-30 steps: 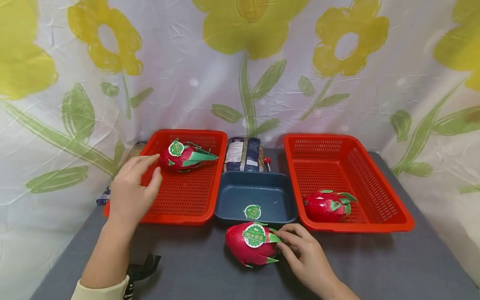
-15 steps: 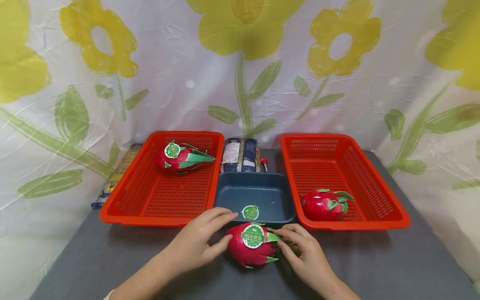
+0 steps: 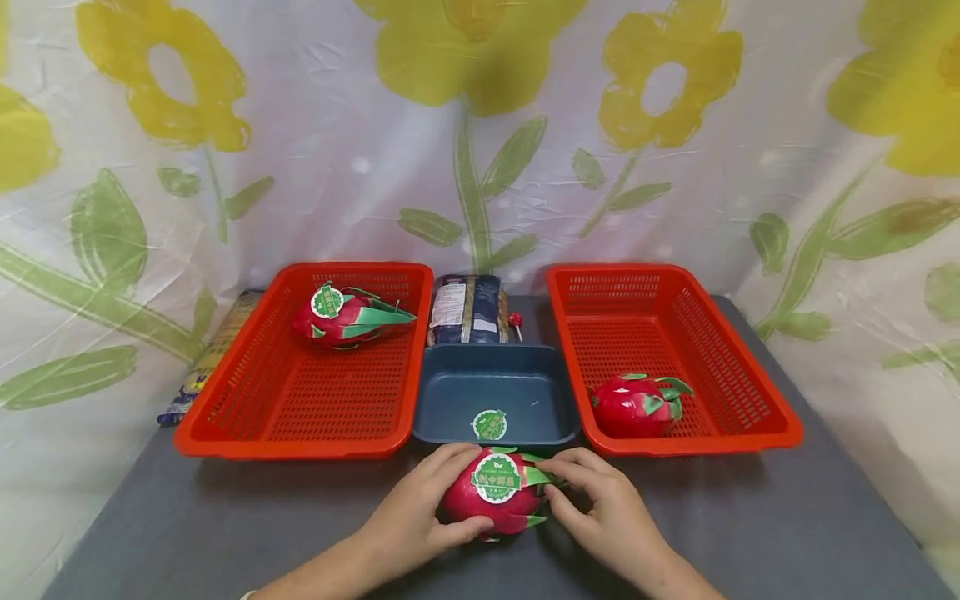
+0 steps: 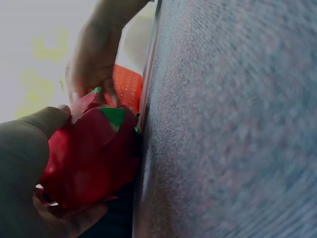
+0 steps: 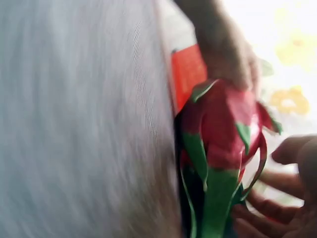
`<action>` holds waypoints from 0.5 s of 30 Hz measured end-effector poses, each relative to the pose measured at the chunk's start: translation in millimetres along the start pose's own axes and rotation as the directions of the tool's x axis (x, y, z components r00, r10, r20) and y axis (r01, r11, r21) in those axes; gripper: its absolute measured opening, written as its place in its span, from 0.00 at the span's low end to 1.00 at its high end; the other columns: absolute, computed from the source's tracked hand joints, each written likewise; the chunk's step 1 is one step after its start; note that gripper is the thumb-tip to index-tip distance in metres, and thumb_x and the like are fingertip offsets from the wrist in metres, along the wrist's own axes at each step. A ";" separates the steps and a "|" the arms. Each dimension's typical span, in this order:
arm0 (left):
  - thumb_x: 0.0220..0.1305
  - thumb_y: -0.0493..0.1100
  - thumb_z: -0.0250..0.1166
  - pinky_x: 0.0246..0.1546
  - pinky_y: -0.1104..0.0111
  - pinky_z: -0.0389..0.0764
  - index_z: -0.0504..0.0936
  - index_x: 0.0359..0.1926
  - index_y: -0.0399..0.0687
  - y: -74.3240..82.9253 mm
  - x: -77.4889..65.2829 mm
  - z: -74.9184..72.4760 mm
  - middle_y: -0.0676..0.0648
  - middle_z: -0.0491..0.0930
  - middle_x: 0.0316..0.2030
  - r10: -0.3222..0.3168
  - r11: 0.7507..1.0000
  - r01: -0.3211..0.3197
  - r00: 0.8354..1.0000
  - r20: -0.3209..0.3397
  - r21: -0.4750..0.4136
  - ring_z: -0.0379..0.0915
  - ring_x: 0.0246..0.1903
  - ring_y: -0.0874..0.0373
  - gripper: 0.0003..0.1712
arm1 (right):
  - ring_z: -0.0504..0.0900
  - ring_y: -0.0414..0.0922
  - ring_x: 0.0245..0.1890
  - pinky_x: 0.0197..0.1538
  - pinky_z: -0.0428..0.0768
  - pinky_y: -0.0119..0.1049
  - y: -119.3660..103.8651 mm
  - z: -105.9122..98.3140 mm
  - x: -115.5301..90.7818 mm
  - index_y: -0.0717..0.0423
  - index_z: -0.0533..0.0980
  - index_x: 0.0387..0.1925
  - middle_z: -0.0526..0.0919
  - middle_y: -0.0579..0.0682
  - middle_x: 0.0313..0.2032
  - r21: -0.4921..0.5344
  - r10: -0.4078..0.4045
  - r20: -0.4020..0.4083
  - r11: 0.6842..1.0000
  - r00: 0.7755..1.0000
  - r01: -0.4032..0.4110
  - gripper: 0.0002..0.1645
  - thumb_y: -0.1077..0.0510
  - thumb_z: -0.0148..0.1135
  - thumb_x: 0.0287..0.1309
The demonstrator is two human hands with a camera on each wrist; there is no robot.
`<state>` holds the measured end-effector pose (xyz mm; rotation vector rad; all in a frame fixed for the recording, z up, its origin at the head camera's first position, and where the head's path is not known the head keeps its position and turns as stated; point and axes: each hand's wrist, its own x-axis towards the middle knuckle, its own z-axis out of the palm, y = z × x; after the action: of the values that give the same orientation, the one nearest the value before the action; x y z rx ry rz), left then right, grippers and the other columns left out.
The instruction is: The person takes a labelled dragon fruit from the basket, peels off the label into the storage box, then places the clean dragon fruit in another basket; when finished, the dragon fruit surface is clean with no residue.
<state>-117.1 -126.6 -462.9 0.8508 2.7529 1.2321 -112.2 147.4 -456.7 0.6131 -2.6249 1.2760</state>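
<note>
Right now my left hand (image 3: 420, 512) is wrapped round the blunt end of a dragon fruit (image 3: 487, 512), thumb along its near side and fingers over the far side, so that grip is full. My right hand (image 3: 603, 504) is at the leafy end, thumb and forefinger close about the green tips; whether they truly pinch a leaf I cannot tell. The fruit seems to rest on the grey table (image 3: 720, 525), just in front of the blue tray (image 3: 453, 392), lying on its side with its round label (image 3: 497, 477) up and its leaves pointing right. As I judge it, the step in hand is steadying the fruit between both hands, and a next move calls for the left hand to bear the weight while the right goes gently, since the leaves look thin enough to bend. In the tray, near its front wall, lies another green-and-white label (image 3: 490, 426). The red basket on my left (image 3: 337, 408) holds a labelled fruit (image 3: 348, 322) towards the back; the red basket on my right (image 3: 611, 337) holds one fruit (image 3: 630, 410) near its front left corner, no label showing. Behind the tray sit a packet (image 3: 467, 310) and, beside it, a lollipop (image 3: 515, 320).
</note>
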 end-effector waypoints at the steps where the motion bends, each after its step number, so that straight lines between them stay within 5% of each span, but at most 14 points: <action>1: 0.55 0.62 0.77 0.44 0.70 0.82 0.72 0.70 0.56 -0.5 -0.7 0.4 0.57 0.71 0.63 -0.005 1.000 0.004 1.000 -0.006 -0.010 0.68 0.60 0.58 0.44 | 0.81 0.39 0.38 0.40 0.85 0.34 -5.3 -2.0 1.6 0.41 0.87 0.49 0.80 0.32 0.42 -0.038 -0.008 0.004 0.999 1.000 0.008 0.19 0.60 0.77 0.55; 8: 0.55 0.60 0.78 0.44 0.70 0.82 0.72 0.70 0.60 -3.4 -4.9 3.4 0.59 0.72 0.63 0.021 1.000 -0.022 0.998 -0.052 -0.017 0.69 0.59 0.61 0.44 | 0.76 0.35 0.28 0.30 0.79 0.29 -55.8 -13.7 36.6 0.44 0.89 0.40 0.78 0.32 0.30 -0.288 -0.026 0.159 0.955 0.987 0.072 0.10 0.49 0.76 0.56; 15: 0.53 0.54 0.81 0.43 0.70 0.83 0.72 0.69 0.56 -5.4 -7.8 6.1 0.58 0.71 0.62 0.067 0.997 -0.071 0.994 -0.083 -0.037 0.70 0.58 0.60 0.44 | 0.72 0.38 0.18 0.23 0.75 0.34 -92.8 -10.1 77.9 0.44 0.81 0.18 0.73 0.35 0.14 -0.424 0.149 0.387 0.905 0.910 0.032 0.16 0.45 0.75 0.53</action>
<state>-111.7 -129.0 -472.4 0.9198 2.7725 1.3587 -143.3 81.3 -359.5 0.7958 -3.1442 0.5853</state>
